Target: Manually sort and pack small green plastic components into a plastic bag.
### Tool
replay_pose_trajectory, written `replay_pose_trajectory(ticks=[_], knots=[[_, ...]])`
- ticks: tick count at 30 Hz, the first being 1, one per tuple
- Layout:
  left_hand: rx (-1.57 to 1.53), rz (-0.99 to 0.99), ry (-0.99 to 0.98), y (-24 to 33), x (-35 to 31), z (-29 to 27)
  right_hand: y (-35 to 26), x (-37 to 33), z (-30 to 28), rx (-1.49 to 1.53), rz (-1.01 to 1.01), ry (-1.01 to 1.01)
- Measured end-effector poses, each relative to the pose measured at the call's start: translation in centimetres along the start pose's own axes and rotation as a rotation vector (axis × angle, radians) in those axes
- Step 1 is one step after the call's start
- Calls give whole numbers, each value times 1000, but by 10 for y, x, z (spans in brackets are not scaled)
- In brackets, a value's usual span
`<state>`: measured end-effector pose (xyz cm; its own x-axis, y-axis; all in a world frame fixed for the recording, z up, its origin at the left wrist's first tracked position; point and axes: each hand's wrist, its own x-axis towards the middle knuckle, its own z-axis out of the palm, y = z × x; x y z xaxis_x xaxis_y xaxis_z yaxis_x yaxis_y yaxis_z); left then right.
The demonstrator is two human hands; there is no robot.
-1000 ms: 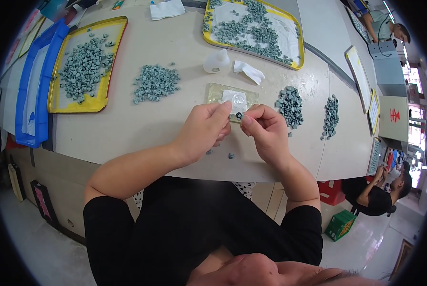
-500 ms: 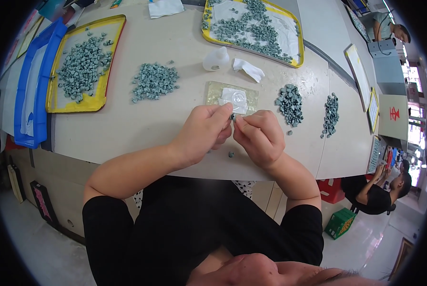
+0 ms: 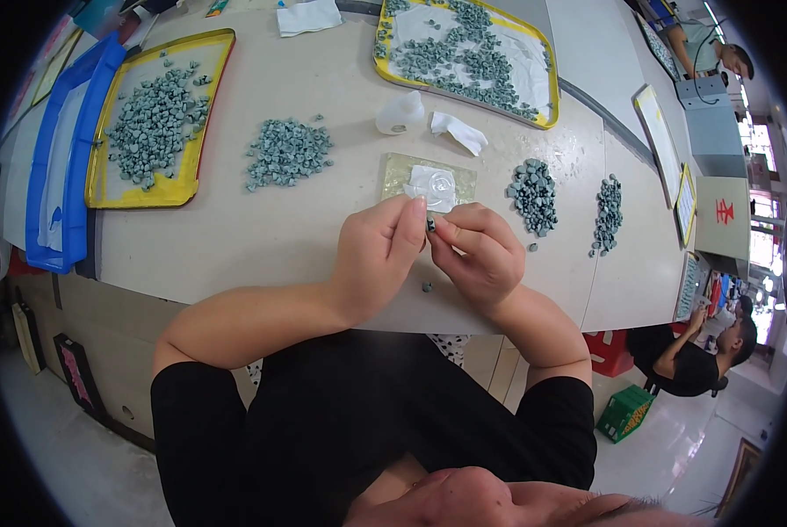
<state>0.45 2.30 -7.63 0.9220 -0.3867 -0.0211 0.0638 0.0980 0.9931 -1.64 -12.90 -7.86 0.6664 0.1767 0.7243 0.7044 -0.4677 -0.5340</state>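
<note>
A small grey-green piece with a dark face (image 3: 430, 225) is pinched between my fingertips, above the table near its front edge. My right hand (image 3: 483, 253) holds it between thumb and forefinger. My left hand (image 3: 378, 250) is closed, its thumb tip against the piece from the other side; its curled fingers are partly hidden. Just beyond my hands lies a clear yellowish block (image 3: 397, 179) with a white sheet and a clear round spot (image 3: 441, 186) on it. One loose piece (image 3: 427, 287) lies on the table between my wrists.
Piles of similar pieces lie left (image 3: 288, 154), right (image 3: 534, 195) and farther right (image 3: 608, 215). Yellow-rimmed trays of pieces stand at left (image 3: 219, 97) and at the back (image 3: 555, 83). A blue bin (image 3: 40, 189), white bottle (image 3: 400, 114) and folded tissue (image 3: 459, 133) are around.
My left hand has turned slightly, its wrist lower and its fingers more tucked in. The piece sits slightly lower, with its dark face showing more. My right hand has barely moved.
</note>
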Motion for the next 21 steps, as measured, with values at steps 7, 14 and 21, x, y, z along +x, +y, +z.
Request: replay_pose_trajectory(ticks=[7, 14, 21], knots=[[155, 138, 10, -5, 2, 9, -2, -2, -11, -79, 20, -28], [251, 282, 21, -2, 9, 22, 0, -2, -29, -144, -34, -43], [305, 27, -168, 1, 11, 19, 27, 10, -86, -303, 337, -345]])
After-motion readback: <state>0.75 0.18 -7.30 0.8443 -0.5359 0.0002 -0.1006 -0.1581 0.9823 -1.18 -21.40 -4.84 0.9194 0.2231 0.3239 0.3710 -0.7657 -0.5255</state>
